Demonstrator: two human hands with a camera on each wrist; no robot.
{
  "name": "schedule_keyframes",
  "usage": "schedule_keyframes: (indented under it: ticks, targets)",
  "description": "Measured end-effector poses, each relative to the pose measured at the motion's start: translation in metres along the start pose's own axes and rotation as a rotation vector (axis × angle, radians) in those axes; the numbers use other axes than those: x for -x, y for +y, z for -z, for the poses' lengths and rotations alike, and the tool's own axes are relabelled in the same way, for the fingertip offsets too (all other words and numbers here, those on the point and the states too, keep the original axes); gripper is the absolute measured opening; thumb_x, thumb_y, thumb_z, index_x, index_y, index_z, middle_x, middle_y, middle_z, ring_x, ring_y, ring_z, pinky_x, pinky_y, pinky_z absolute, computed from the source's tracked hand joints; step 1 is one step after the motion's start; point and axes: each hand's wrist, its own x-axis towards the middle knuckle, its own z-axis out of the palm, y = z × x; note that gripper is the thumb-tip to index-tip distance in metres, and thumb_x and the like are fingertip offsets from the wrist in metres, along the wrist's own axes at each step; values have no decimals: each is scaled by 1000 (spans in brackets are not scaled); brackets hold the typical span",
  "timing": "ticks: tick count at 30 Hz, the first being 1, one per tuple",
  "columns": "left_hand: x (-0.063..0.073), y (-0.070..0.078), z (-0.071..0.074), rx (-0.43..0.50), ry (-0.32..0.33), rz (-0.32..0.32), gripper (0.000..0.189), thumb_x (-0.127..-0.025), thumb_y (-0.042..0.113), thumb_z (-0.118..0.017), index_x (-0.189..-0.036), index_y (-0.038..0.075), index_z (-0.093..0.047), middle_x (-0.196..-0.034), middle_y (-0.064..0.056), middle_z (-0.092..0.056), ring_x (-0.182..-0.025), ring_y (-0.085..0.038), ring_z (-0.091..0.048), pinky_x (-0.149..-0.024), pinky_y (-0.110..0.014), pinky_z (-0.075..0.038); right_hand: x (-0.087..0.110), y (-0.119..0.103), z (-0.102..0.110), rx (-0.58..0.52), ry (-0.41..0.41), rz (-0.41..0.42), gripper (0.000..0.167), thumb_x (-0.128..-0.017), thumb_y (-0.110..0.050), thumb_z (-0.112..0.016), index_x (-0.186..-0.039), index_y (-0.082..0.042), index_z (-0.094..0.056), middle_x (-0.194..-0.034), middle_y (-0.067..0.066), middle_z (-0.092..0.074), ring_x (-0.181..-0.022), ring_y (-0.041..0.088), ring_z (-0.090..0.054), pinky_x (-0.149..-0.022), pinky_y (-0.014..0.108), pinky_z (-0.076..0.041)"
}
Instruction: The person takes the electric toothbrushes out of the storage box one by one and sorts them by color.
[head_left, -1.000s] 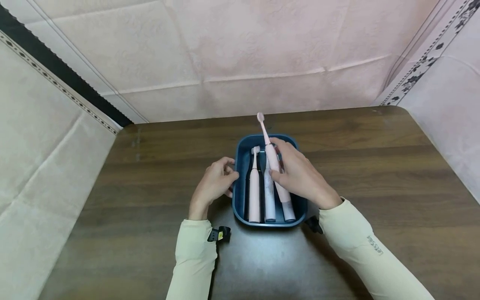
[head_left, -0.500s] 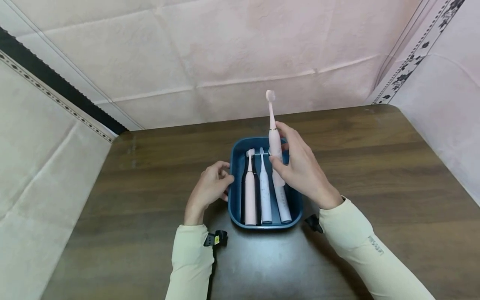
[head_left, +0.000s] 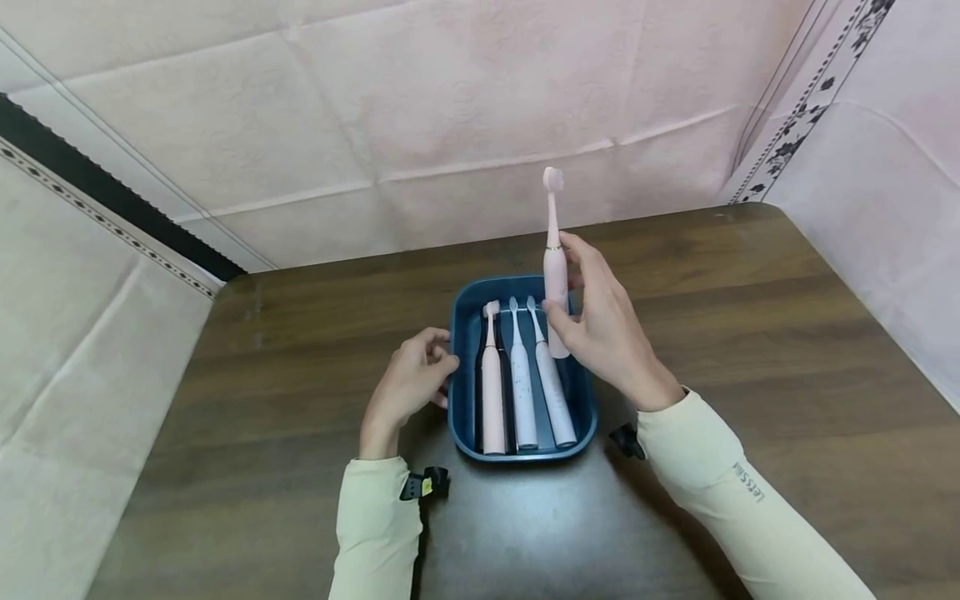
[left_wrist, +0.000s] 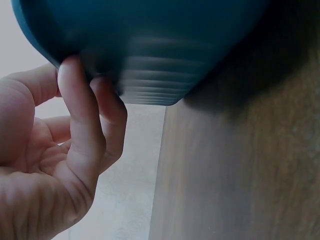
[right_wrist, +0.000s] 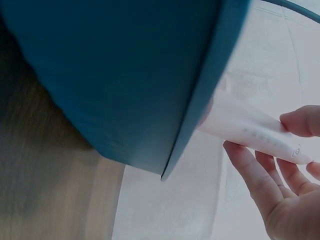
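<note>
A blue tray (head_left: 517, 457) stands on the table. My right hand (head_left: 611, 329) holds a pale pink electric toothbrush (head_left: 556, 279) by its handle between thumb and fingers, head up, over the tray's right back part. In the right wrist view its handle (right_wrist: 250, 131) shows past the tray's wall. The left hand (head_left: 408, 375) is at the tray's left side, thumb at the rim and curled fingers (left_wrist: 82, 110) against the outer wall. Inside the tray lie another pink toothbrush (head_left: 492, 400), two whitish toothbrushes, one in the middle (head_left: 523, 396) and one slanted (head_left: 555, 396), and dark handles (head_left: 507, 392).
The brown wooden table (head_left: 262, 467) extends to both sides of the tray. Behind it and at the sides hang pale creased cloths (head_left: 450, 108). Each wrist wears a dark strap with a camera (head_left: 426, 483).
The right hand has raised the pink toothbrush out from among the others and stood it more upright. A whitish toothbrush beneath it is now uncovered. The left hand stays at the tray's side.
</note>
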Motion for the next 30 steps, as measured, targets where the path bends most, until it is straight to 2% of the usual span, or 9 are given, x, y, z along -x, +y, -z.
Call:
schedule_keyframes:
  ticks: [2,12,14,22,30]
  targets:
    - [0,0,0,1,0,-3,39,-100,5,-58,-138,-1,-53,-89,-17,-61,-57,-23,-63,-55,-32,-59,-1,2,2,10,16,6,80,-87,9,-72,-155,-4,-31,-135,20,-49,-103,31,-62,-63,39,-57]
    - [0,-1,2,-3,-6,-7,39,-100,5,-59,-138,-1,-53,-90,-16,-61,-57,-22,-63,-55,-32,-60,0,13,20,49,75,7,80,-86,11,-71,-154,-2,-31,-135,24,-50,-104,35,-62,-64,45,-59]
    - [-1,-1,3,-3,-8,-11,39,-100,5,-58,-138,-2,-53,-90,-17,-61,-57,-21,-63,-55,-32,-60,0,16,24,58,96,5,80,-85,12,-71,-153,-1,-32,-133,25,-50,-102,35,-62,-62,42,-58]
    - [-2,-2,3,2,-9,-10,38,-100,5,-58,-138,-2,-53,-93,-19,-62,-58,-22,-63,-55,-31,-59,1,27,40,87,202,-25,76,-85,11,-71,-151,-1,-35,-130,24,-52,-99,34,-62,-58,13,-45]
    - [-1,-2,2,10,-16,-17,38,-100,5,-58,-138,-2,-53,-92,-18,-61,-57,-22,-63,-54,-31,-59,0,34,46,73,292,-46,74,-85,11,-69,-150,-3,-35,-129,24,-52,-97,32,-60,-59,6,-44]
